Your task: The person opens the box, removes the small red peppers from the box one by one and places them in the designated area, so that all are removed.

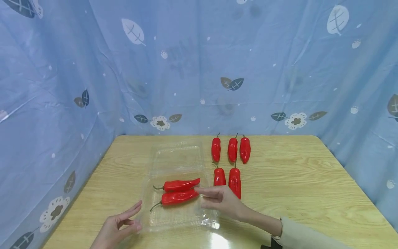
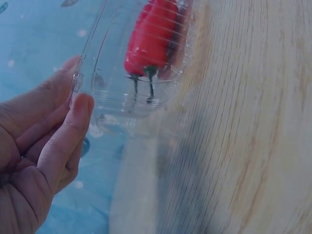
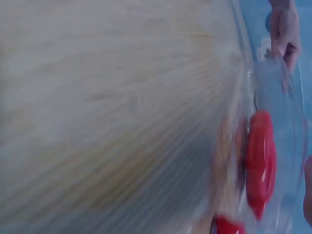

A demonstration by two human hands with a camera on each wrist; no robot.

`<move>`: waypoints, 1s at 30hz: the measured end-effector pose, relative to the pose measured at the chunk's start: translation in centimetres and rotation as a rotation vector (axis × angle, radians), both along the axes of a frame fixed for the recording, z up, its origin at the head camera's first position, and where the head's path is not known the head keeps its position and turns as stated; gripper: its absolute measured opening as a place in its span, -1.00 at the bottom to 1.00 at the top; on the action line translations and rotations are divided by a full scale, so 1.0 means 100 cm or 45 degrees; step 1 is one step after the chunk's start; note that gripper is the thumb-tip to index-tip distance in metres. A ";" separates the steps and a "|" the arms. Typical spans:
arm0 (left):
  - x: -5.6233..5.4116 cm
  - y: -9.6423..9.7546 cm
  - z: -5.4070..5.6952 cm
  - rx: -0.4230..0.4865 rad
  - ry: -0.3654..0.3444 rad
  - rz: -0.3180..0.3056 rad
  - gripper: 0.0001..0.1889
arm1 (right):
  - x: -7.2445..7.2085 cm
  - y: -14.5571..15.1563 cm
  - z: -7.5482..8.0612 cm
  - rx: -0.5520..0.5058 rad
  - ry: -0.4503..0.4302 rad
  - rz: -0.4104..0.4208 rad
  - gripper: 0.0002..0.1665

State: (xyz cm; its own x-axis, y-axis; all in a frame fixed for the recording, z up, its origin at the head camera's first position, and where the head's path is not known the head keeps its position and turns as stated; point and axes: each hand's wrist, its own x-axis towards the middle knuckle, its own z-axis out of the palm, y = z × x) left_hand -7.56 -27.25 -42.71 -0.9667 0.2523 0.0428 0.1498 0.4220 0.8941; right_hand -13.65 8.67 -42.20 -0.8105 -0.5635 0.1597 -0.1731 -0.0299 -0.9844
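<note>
A clear plastic clamshell box (image 1: pixel 174 218) lies on the table with its lid (image 1: pixel 177 157) folded back. Two red chili peppers, an upper one (image 1: pixel 181 185) and a lower one (image 1: pixel 178 198), rest side by side inside, stems pointing left. At the box's left edge my left hand (image 1: pixel 115 229) pinches the rim between thumb and fingers, as the left wrist view shows closely. Over the right edge reaches my right hand (image 1: pixel 226 202), its fingers extended close to the lower pepper's tip, thumb apart. Only a bit of that hand (image 3: pixel 308 190) enters the blurred right wrist view.
Right of the box, several more red peppers (image 1: pixel 232 150) lie in two rows, stems away from me. One pepper (image 1: pixel 219 177) is partly hidden by my right hand. The wooden table (image 1: pixel 295 183) borders a blue patterned curtain (image 1: pixel 199 69) at the back and sides.
</note>
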 end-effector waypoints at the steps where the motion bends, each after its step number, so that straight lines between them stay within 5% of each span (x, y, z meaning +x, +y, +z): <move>1: 0.000 0.000 0.000 0.008 -0.016 -0.002 -0.46 | -0.001 -0.008 -0.001 0.022 0.026 0.066 -0.46; 9: -0.001 0.001 -0.002 0.037 -0.045 -0.019 -0.46 | -0.012 -0.052 -0.002 0.113 0.123 0.296 -0.45; 14: 0.000 0.000 -0.001 0.023 -0.045 -0.006 -0.45 | -0.020 -0.067 -0.002 0.206 0.350 0.385 -0.41; 18: 0.001 0.001 0.000 0.014 -0.060 0.033 -0.44 | -0.026 -0.078 -0.002 0.286 0.567 0.362 -0.38; 25: 0.003 0.003 -0.002 0.034 -0.052 0.035 -0.44 | -0.031 -0.092 -0.012 0.481 0.646 0.371 -0.40; 30: 0.001 0.003 0.001 0.023 -0.109 0.053 -0.41 | -0.033 -0.095 -0.015 0.573 0.805 0.246 -0.58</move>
State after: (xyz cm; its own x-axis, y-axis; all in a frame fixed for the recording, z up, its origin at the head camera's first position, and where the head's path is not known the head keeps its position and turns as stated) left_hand -7.41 -26.97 -42.64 -0.9766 0.2119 -0.0365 0.0550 0.4102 0.9104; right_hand -16.92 -0.83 -43.73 -0.5240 -0.8042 0.2805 -0.7348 0.2603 -0.6263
